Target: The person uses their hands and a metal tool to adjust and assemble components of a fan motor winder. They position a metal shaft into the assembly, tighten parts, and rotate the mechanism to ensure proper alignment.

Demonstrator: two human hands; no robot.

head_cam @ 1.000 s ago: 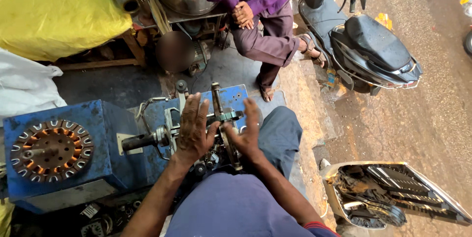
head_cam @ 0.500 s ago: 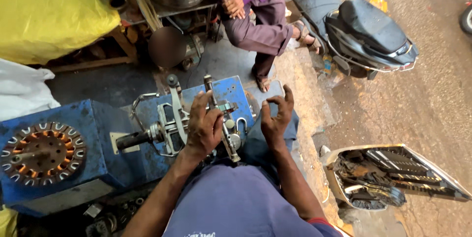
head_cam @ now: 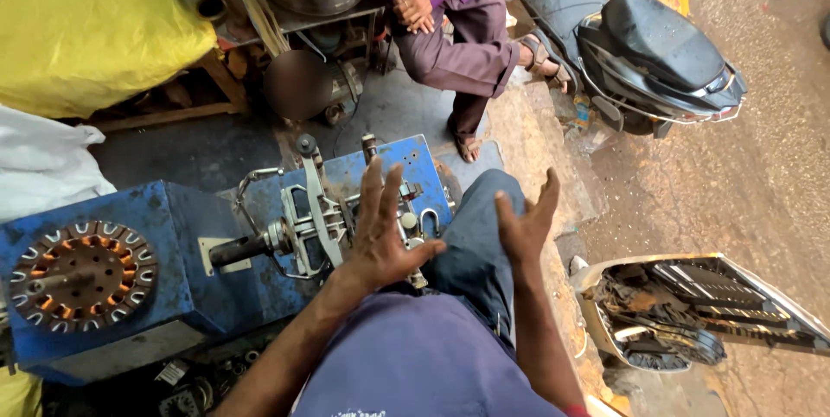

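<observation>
Since half a second ago the right hand (head_cam: pixel 525 225) has drifted a little further from the metal winding fixture (head_cam: pixel 322 220) and now hangs open in the air above the person's blue-trousered knee (head_cam: pixel 481 235), fingers spread and grasping nothing. The left hand (head_cam: pixel 380 235) has flattened out: before, it curled about the fixture's upright bar, and now its palm lies over the fixture's near side with fingers splayed, resting there rather than clenched. The fixture sits on the top of the blue machine housing (head_cam: pixel 173 235), between a black handle (head_cam: pixel 238 250) that sticks out to the left and the knee. Further left on the same housing is a round stator core (head_cam: pixel 80 274) with copper windings. Beyond the machine another person in purple clothes (head_cam: pixel 458 28) sits with hands clasped, a parked scooter (head_cam: pixel 653 54) just beside them, and a yellow sack (head_cam: pixel 95 32) lies at upper left.
</observation>
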